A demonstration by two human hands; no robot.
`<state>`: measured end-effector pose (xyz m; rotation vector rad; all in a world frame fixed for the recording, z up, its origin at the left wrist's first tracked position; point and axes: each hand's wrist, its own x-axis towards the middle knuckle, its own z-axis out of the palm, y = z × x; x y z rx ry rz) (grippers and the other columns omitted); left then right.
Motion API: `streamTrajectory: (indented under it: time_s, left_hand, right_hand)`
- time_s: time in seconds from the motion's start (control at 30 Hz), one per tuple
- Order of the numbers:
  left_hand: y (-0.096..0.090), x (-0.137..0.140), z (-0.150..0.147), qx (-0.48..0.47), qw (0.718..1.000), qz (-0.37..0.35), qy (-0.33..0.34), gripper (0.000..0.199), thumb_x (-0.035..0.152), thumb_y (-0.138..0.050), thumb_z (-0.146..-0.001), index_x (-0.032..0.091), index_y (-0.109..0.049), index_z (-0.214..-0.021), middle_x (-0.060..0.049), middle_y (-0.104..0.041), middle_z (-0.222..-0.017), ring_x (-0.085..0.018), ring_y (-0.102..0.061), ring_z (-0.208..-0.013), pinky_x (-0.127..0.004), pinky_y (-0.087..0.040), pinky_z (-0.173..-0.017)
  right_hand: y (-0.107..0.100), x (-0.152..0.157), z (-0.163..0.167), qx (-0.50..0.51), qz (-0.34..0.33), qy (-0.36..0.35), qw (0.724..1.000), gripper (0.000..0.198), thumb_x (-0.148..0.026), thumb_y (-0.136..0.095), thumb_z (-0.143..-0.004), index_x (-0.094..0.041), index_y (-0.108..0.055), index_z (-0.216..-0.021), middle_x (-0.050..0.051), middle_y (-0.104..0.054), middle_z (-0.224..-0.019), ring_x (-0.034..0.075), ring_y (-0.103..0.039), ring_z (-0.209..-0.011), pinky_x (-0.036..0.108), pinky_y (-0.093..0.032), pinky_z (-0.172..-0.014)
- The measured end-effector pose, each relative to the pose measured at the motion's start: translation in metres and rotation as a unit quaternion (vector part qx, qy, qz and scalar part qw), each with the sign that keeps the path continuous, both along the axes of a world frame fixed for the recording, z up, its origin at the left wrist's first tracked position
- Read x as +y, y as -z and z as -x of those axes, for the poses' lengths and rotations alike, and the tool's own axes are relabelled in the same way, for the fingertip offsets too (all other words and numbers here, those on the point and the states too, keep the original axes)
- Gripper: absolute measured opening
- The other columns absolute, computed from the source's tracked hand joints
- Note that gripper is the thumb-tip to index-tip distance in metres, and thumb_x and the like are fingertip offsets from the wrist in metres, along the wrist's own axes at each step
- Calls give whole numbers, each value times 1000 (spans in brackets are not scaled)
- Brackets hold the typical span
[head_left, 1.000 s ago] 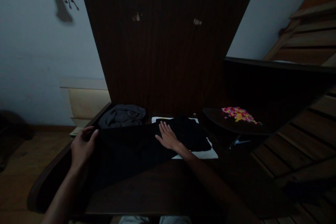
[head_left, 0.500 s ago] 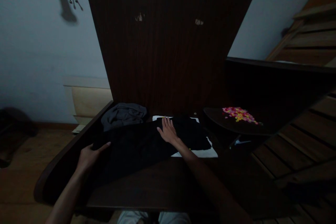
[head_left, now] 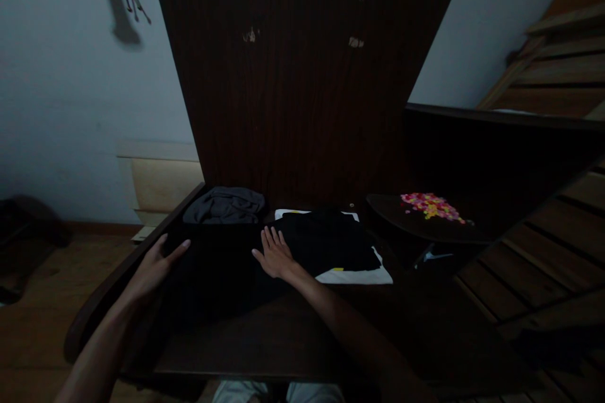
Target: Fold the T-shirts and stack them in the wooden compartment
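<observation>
A black cloth garment (head_left: 326, 239) lies spread across the dark wooden desk, its folds hard to make out in the dim light. Beneath its right part, a white sheet (head_left: 362, 276) with small yellow marks shows at the edges. My right hand (head_left: 274, 255) rests flat on the middle of the black cloth, fingers stretched out. At the cloth's left end is my left hand (head_left: 155, 262), thumb and fingers spread apart; the cloth's edge there is too dark to see clearly. Behind the cloth sits a crumpled grey cloth (head_left: 227, 204).
On a curved side shelf (head_left: 382, 209) to the right lies a pile of small pink, red and yellow pieces (head_left: 432, 206). A raised desk rim (head_left: 101, 302) bounds the left side, and a tall dark panel (head_left: 302, 107) stands at the back.
My right hand has slid left along the black cloth. My left hand has moved slightly left and up, and the cloth's left part now lies lower, showing more of the grey cloth's front.
</observation>
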<state>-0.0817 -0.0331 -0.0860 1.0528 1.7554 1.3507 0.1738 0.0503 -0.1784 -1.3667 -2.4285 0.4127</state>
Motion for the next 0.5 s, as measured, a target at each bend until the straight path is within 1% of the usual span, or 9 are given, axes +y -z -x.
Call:
streamTrajectory:
  time_s: [0.07,0.13,0.2,0.27,0.3,0.33,0.43,0.47,0.5]
  left_hand:
    - [-9,3,-7,-3,1000,-10,9,55,43,-73,-68,22,-60,-117,-8,-71,-109,-25,-69,-91,-34,-59,-75]
    - [-20,6,-16,-5,1000,-20,23,57,39,-70,-69,24,-56,-122,-6,-70,-112,-24,-69,-93,-32,-58,-74]
    - [-30,13,-29,0,998,-29,56,60,36,-66,-71,25,-52,-128,-5,-68,-115,-24,-68,-96,-32,-57,-75]
    - [-39,24,-45,15,994,-40,105,67,34,-63,-71,26,-46,-135,-4,-66,-117,-24,-67,-98,-33,-57,-78]
    - [-41,33,-54,25,990,-50,132,71,33,-63,-70,26,-43,-138,-4,-65,-118,-25,-66,-100,-33,-56,-80]
    - [-43,42,-65,33,986,-61,151,74,32,-64,-70,26,-40,-140,-4,-65,-118,-25,-65,-102,-34,-55,-82]
    - [-42,75,-106,32,972,-109,207,79,24,-65,-70,22,-34,-142,-7,-62,-121,-24,-60,-110,-35,-50,-92]
    - [-41,86,-122,10,970,-108,217,81,21,-65,-69,20,-32,-143,-7,-62,-119,-24,-61,-109,-37,-50,-93]
    - [-39,95,-138,-22,968,-109,227,82,20,-66,-70,20,-31,-143,-7,-63,-117,-23,-62,-106,-38,-50,-92]
  right_hand:
    - [-1,3,0,0,23,-4,1000,75,-56,-28,-95,-5,-26,-150,17,-17,-157,30,-6,-147,49,-6,-119]
    - [-6,6,-3,22,61,-17,998,75,-57,-28,-95,-6,-26,-150,17,-17,-157,30,-6,-147,50,-5,-119]
    - [-14,9,-8,75,117,-24,990,74,-57,-26,-95,-8,-26,-150,16,-17,-158,28,-8,-147,48,-7,-119]
    - [-25,10,-15,165,190,-26,967,71,-58,-24,-96,-11,-28,-150,15,-20,-158,25,-13,-147,45,-11,-119]
    - [-31,9,-19,223,234,-29,946,70,-59,-23,-96,-14,-30,-149,14,-23,-157,24,-18,-146,44,-16,-118]
    - [-38,8,-24,284,282,-37,916,69,-61,-20,-96,-17,-33,-148,12,-28,-156,23,-24,-144,44,-21,-116]
    - [-63,3,-48,443,404,-87,795,69,-66,-12,-94,-27,-40,-142,10,-47,-145,24,-46,-132,49,-38,-106]
    - [-71,1,-59,480,428,-105,759,69,-67,-11,-93,-28,-42,-140,10,-52,-140,24,-51,-126,52,-41,-102]
    - [-80,-1,-70,506,444,-118,730,69,-68,-12,-93,-28,-44,-138,10,-56,-135,25,-55,-121,54,-44,-98]
